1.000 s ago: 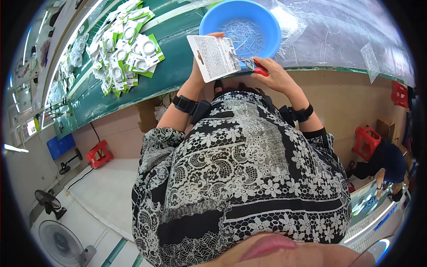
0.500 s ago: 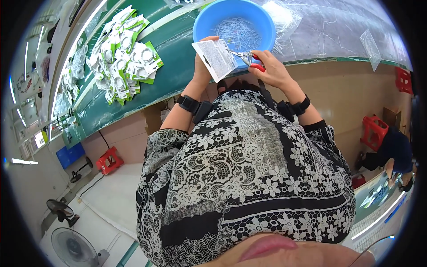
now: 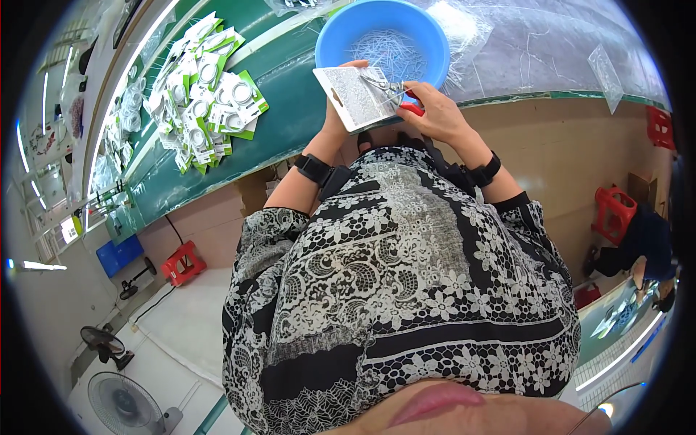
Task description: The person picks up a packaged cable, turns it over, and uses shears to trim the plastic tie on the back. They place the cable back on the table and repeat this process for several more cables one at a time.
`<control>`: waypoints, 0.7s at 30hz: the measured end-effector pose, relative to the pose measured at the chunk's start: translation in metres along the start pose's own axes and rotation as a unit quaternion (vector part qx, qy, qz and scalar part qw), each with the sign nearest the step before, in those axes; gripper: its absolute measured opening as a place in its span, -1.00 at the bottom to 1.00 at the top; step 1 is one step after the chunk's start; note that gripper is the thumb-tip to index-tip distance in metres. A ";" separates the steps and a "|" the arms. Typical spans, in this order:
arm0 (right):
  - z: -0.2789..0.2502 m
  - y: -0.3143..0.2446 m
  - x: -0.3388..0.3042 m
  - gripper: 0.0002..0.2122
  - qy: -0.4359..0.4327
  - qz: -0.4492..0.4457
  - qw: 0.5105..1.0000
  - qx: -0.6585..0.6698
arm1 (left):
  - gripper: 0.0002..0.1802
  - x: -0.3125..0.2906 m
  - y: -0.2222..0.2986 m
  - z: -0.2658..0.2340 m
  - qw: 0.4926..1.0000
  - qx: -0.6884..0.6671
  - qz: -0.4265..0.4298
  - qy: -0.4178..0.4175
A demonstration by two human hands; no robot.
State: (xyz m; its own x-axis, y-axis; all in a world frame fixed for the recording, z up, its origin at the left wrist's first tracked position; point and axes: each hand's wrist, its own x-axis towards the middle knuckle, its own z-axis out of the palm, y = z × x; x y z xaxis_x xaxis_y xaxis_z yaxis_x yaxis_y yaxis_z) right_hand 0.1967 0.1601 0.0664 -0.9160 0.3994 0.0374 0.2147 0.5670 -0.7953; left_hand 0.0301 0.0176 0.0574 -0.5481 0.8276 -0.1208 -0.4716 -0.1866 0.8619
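My left hand (image 3: 335, 116) grips a white packaging card (image 3: 354, 100) by its far edge, its printed side facing up with a dark hanging slot near the left edge. In my right hand (image 3: 439, 114) is a pair of red-handled pliers or cutters (image 3: 412, 108). Their metal jaws lie over the right part of the card; whether they bite on anything is too small to tell. Just beyond both hands stands a blue basin (image 3: 330, 45) with many thin, pale tie-like strips (image 3: 391, 54) in it.
Left on the green table (image 3: 283, 80) lies a heap of white-and-green carded packages (image 3: 206, 98). Loose white strips in clear plastic (image 3: 464, 32) sit right of the basin. Red stools (image 3: 615, 214) stand on the floor, and another person (image 3: 645, 239) works at the far right.
The pliers' jaws have moved left and now reach over the card. The card lies flatter and has turned slightly, and my right hand has shifted a little left.
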 end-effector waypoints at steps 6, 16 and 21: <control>-0.007 0.006 -0.010 -0.51 -0.063 0.029 0.998 0.011 | -0.68 -0.001 0.004 -0.008 0.995 0.054 0.064 0.055; -0.012 0.005 -0.020 -0.50 -0.094 -0.035 0.995 0.009 | -0.69 -0.003 0.012 0.000 0.996 0.034 0.078 0.037; -0.014 -0.002 -0.020 -0.52 -0.124 0.002 0.991 0.055 | -0.69 -0.001 0.010 -0.004 0.998 -0.032 0.046 0.033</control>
State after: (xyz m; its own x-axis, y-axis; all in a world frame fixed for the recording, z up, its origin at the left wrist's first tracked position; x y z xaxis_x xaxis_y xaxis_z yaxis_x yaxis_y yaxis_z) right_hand 0.2197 0.1611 0.0755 -0.9731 0.2047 -0.1060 0.1940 0.4788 -0.8562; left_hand 0.0229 0.0123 0.0643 -0.6339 0.7697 -0.0758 -0.4587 -0.2952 0.8381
